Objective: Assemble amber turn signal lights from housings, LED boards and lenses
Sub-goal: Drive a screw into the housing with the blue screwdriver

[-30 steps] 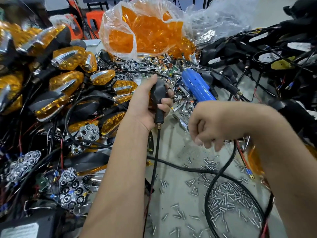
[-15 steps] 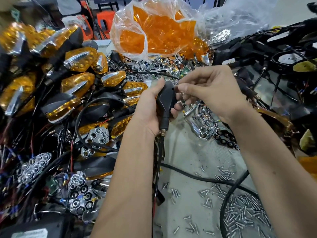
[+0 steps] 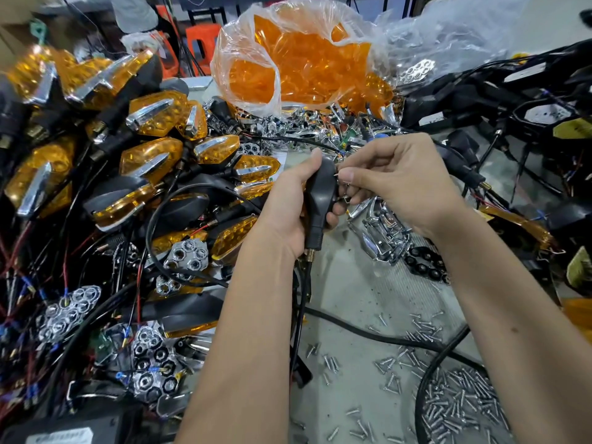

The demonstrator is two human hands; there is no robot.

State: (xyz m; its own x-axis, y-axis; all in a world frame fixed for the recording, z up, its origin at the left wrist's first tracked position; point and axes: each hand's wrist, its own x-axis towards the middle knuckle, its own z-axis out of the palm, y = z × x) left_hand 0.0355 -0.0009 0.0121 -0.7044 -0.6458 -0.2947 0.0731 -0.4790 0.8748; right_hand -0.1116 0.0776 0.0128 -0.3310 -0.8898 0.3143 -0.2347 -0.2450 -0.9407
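Head view, the only one available: I read the current step as fastening, with the screw being started into the back of a housing. My left hand [image 3: 290, 203] has its grip wrapped around a black plastic turn-signal housing with a threaded stalk [image 3: 320, 200], held upright above the grey desk [image 3: 349, 293], thumb along its left edge and fingertips showing at its right side; a black cable [image 3: 299, 315] hangs from the brass-coloured stalk end toward me. My right hand [image 3: 400, 181] is touching the housing's upper right edge, its grip narrowed to a pinch of thumb and forefinger on a small silver screw [image 3: 337, 176], of which only the tip is visible. Whether the LED board and lens are already seated on the hidden front face cannot be determined here. Finished amber lights with chrome trim [image 3: 153, 155] are stacked to the left, a clear plastic bag of orange lenses [image 3: 298, 62] stands behind, and loose silver screws [image 3: 461, 402] lie scattered on the desk at lower right. In my judgement, the next move calls for aligning the screw point square with its hole, holding the housing steady, then fetching a driver, which I cannot locate in this view. Risk: the screw is small and may slip from the pinch.
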